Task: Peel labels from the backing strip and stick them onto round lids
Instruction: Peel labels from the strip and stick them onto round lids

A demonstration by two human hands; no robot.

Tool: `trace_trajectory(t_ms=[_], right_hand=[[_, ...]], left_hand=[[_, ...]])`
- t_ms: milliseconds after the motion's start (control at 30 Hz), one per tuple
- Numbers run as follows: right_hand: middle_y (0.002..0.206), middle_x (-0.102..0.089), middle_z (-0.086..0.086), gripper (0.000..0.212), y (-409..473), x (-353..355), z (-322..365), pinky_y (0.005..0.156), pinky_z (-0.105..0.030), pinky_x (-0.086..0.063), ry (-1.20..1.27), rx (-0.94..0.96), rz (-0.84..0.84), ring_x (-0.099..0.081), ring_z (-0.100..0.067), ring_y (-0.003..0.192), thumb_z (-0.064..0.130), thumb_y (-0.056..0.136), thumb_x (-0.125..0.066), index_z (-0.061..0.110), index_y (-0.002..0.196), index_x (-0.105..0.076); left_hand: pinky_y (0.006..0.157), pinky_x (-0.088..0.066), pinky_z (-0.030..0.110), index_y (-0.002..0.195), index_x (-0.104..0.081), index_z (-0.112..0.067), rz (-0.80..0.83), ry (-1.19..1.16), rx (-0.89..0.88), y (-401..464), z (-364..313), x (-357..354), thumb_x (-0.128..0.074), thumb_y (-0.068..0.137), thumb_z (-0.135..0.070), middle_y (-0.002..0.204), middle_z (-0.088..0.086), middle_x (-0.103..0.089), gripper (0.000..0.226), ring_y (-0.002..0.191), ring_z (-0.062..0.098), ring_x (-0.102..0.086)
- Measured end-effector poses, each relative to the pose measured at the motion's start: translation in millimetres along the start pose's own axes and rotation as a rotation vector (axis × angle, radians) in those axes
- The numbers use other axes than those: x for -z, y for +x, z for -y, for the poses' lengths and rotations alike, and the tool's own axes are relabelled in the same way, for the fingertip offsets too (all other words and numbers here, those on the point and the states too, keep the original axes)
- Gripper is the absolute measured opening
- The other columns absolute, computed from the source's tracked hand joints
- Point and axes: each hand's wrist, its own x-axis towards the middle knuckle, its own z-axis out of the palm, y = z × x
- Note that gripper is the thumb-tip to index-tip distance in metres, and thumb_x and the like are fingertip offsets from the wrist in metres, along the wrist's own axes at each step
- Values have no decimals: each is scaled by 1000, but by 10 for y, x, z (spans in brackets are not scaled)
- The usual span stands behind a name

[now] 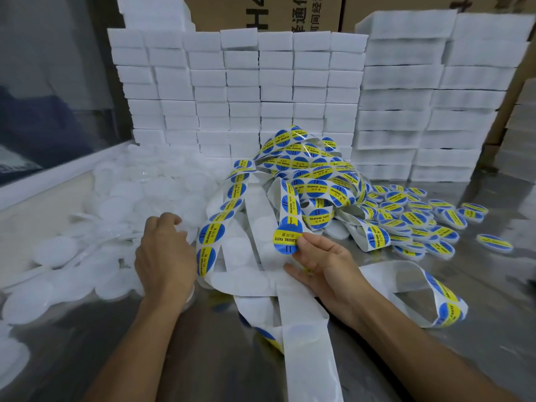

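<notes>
Stacked white foam blocks (261,91) wall off the far side, soft-edged and matte, with brown cartons (261,13) behind them. Below them runs a steel bench (435,329), dull and reflective, carrying everything else.

At far left to near left spreads a heap of plain lids (121,204): round, flat, translucent white plastic, overlapping loosely. At centre a tangle of backing strip (304,181) piles up, a glossy white ribbon carrying round blue labels with a yellow band; its stripped length (304,338), bearing only faint round outlines, trails toward the near edge. To the right lies a scatter of finished lids (412,219), each wearing its blue and yellow label.

The left hand (165,256) rests on the plain lids, fingers curled down among them; whether they have one gripped I cannot tell. The right hand (322,265) sits just right of it, thumb and forefinger pinching the near-right edge of one label (287,237), which appears partly lifted off the strip's end. That strip runs away from the fingers toward the far pile, so the peel probably pulls near and right along its length. The label hangs between the hands, well nearer the right, and the plain lids lie to its left, so sticking likely means carrying it left.
</notes>
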Motion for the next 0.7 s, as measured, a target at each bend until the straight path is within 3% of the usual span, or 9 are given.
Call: trace_trajectory(t_ms=[167,267,367,467,633,700], right_hand=[[106,-76,-5,25,-27,-25,5,99,-48,-52,-5,5,16,-66,-20,111,18,67,-77,16,92,-76],[107,-72,-4,23,-28,-26,10,96,-51,-53,3,39,1,-66,-20,107,22,64,-79,21,87,-79],[99,-67,-2,34,-46,-43,24,97,-51,-53,-41,78,37,-64,-20,97,33,63,-82,31,97,-77],[94,-72,-3,53,-59,-51,19,96,-47,-52,-87,101,85,-69,-20,92,41,62,-82,37,113,-67],[89,-72,-6,59,-80,-47,8,97,-52,-50,-84,169,86,-70,-18,88,20,64,-84,29,117,-61],[89,-71,-7,57,-72,-43,7,99,-57,-49,-37,175,78,-68,-22,89,14,64,-84,26,115,-61]], left_hand=[[61,-42,32,92,-72,-5,-251,-319,-322,-85,-186,71,-66,82,5,97,16,-54,16,78,31,-58],[63,-48,33,90,-75,-5,-296,-457,-480,-165,-293,43,-69,80,8,90,14,-47,17,77,25,-51],[64,-41,21,87,-77,-4,-247,-513,-611,-307,-400,-11,-69,79,7,79,11,-49,15,67,22,-51],[59,-41,22,85,-78,-4,-145,-516,-766,-483,-493,-82,-68,79,6,69,8,-53,15,64,17,-51],[50,-46,29,86,-78,-9,-72,-495,-871,-568,-537,-149,-67,75,6,76,7,-61,22,57,19,-57],[55,-51,19,87,-76,-10,4,-591,-796,-581,-540,-153,-68,75,3,83,4,-63,19,70,10,-62]])
